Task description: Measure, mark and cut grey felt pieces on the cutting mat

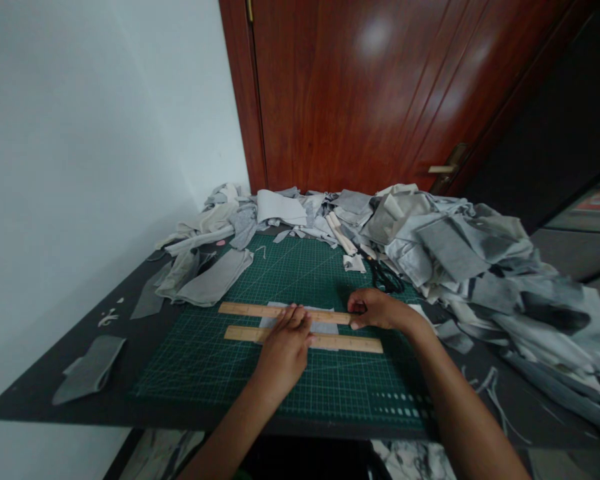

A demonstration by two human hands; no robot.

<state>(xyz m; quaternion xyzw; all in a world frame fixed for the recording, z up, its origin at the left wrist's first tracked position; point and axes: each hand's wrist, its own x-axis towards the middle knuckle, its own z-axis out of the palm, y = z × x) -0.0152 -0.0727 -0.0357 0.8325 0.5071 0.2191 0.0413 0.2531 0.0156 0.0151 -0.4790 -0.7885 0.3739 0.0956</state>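
Observation:
Two wooden rulers lie roughly parallel across a small piece of light grey fabric (pixel 326 328) on the green cutting mat (pixel 190 363). My left hand (pixel 286 343) presses down on them from above, its fingers stretched over the fabric toward the far ruler (pixel 245 309). Beneath its palm and thumb runs the near ruler (pixel 353 343). At the far ruler's right end, my right hand (pixel 375 309) is closed, with thumb and fingers pinching the tip. Part of the fabric is hidden under the rulers and my left hand.
Black-handled scissors (pixel 386 277) lie beyond my right hand. A large heap of grey and white fabric scraps (pixel 455 247) fills the right and back. Folded grey pieces (pixel 215 277) lie at the left, another cloth piece (pixel 93 367) near the front left. A wooden door (pixel 350 100) stands behind.

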